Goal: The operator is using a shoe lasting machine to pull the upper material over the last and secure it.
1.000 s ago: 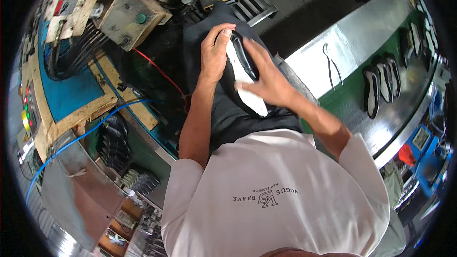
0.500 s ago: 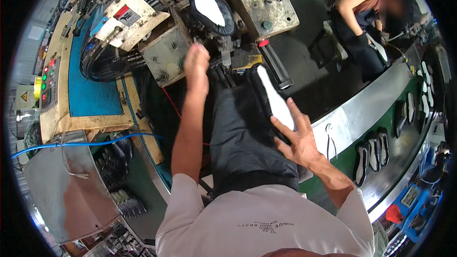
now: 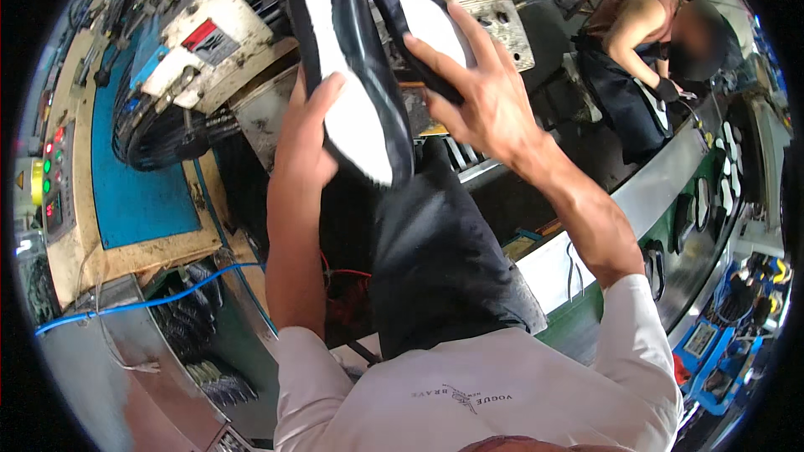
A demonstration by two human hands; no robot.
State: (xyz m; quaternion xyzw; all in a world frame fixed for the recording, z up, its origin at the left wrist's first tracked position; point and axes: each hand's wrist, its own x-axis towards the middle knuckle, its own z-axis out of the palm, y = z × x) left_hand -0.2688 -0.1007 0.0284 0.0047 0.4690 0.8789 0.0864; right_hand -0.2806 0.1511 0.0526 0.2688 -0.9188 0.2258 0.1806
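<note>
My left hand (image 3: 300, 138) is closed round the side of a black shoe upper (image 3: 356, 121), its white bottom face turned toward me and its thumb lying on the white. Just to the right, a second black shoe upper (image 3: 427, 21) with the same white bottom is held in my right hand (image 3: 494, 109). The fingers of that hand straddle its wide end, the palm side being hidden. Both uppers hang tilted in front of the machine, whose middle part they cover.
Left of my arms stand a white machine housing (image 3: 209, 46), a blue-topped bench (image 3: 142, 192) and a blue hose (image 3: 180, 297). A metal-edged conveyor (image 3: 645, 192) with several shoe uppers runs along the right. Beyond it, a co-worker (image 3: 636, 33) bends over a shoe.
My left hand has taken hold of the upper that was on the machine and brought it nearer. My right hand has raised the other upper from my lap up to the machine.
</note>
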